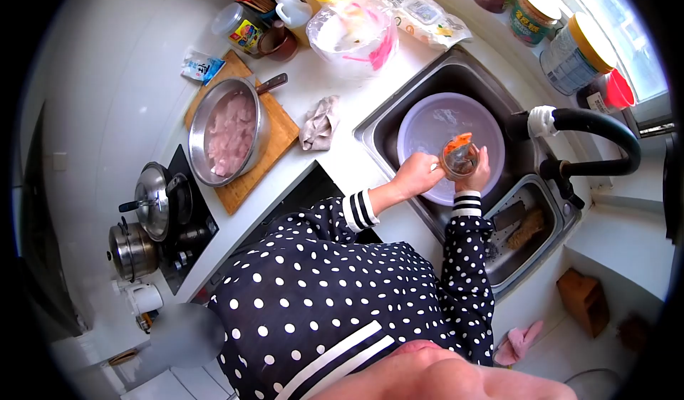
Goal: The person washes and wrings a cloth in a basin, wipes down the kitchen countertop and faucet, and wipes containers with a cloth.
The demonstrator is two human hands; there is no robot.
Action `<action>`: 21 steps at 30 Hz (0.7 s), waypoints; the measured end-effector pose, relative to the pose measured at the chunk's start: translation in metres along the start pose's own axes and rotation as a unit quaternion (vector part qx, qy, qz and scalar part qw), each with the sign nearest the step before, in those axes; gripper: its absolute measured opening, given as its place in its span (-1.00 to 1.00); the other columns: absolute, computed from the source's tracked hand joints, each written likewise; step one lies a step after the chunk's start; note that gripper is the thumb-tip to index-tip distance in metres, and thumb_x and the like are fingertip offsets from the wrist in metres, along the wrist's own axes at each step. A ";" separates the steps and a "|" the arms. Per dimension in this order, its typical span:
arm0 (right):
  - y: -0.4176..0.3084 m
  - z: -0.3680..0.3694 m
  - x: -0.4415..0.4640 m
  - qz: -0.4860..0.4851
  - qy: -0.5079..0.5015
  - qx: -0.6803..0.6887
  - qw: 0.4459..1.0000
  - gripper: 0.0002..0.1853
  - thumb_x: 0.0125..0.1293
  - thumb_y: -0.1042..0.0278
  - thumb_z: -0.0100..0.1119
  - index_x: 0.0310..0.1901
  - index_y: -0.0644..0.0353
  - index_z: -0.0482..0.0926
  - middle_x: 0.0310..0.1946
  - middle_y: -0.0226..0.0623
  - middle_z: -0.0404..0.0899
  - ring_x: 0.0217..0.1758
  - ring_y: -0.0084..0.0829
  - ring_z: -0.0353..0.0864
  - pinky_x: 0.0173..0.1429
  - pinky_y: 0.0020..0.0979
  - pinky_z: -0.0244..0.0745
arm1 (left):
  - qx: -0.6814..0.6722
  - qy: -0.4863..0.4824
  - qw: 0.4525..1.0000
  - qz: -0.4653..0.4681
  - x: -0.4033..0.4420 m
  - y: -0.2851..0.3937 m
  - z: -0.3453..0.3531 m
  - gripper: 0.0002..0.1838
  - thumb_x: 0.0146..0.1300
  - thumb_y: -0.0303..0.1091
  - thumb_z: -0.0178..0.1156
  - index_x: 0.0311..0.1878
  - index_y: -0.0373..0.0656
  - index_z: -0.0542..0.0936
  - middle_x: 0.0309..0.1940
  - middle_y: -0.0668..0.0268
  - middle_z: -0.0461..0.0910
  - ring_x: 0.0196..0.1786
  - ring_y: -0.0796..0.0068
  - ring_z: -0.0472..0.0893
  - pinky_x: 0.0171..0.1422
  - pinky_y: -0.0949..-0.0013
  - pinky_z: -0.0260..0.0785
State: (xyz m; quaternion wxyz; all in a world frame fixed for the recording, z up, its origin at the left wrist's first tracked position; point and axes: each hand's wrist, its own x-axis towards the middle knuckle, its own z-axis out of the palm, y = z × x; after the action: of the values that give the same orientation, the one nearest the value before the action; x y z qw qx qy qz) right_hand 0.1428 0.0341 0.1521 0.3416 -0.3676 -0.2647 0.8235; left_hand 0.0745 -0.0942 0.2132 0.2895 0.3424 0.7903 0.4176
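Observation:
Over the pale purple basin (pixel 413 126) in the sink, a clear glass cup (pixel 459 161) is held tilted between both my hands. My left hand (pixel 419 175) grips the cup's left side with its fingers closed. Around the right side of the glass curl the fingers of my right hand (pixel 475 174). Something orange (pixel 457 142) shows at the cup's far rim; its kind is unclear. Water appears to lie in the basin below.
A black faucet (pixel 605 118) arches in from the right. Left on the counter, a metal bowl of raw meat (pixel 229 133) rests on a cutting board (pixel 279 126) beside a knife handle (pixel 272 82). A crumpled cloth (pixel 319 123) lies nearer the sink (pixel 388 108).

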 end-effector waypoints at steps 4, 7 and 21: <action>0.004 0.006 -0.011 -0.057 0.047 -0.059 0.995 -0.51 0.36 0.14 -0.29 -0.24 0.46 0.53 -0.36 -0.19 0.57 -0.30 -0.40 0.56 -0.13 -0.42 0.46 | 0.000 0.029 0.999 -0.015 -0.008 0.003 0.003 -0.72 0.02 -0.26 0.05 -0.40 -0.32 0.56 -0.61 -0.07 0.47 -0.53 0.04 0.50 -0.40 0.23 0.33; 0.005 0.013 -0.024 -0.099 0.038 -0.077 0.991 -0.50 0.38 0.11 -0.35 -0.19 0.41 0.51 -0.29 -0.20 0.55 -0.21 -0.39 0.53 -0.05 -0.41 0.43 | 0.009 0.041 0.999 -0.032 -0.010 0.007 0.005 -0.73 0.02 -0.27 0.04 -0.43 -0.33 0.55 -0.61 -0.06 0.47 -0.53 0.04 0.50 -0.40 0.23 0.34; 0.019 0.010 -0.017 -0.054 0.108 0.063 0.991 -0.63 0.30 0.24 -0.15 -0.28 0.40 0.57 -0.39 -0.23 0.58 -0.35 -0.45 0.57 -0.22 -0.46 0.49 | -0.038 0.003 0.999 0.011 -0.023 0.000 0.019 -0.71 0.21 -0.25 0.03 -0.42 -0.35 0.47 -0.67 0.20 0.48 -0.62 0.49 0.46 -0.52 0.39 0.29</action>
State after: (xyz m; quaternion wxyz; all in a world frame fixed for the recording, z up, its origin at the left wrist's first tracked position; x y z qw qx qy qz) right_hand 0.1367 0.0071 0.1522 0.4347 -0.4174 -0.1927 0.7744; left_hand 0.1018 -0.1034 0.2076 0.2951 0.3386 0.7710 0.4514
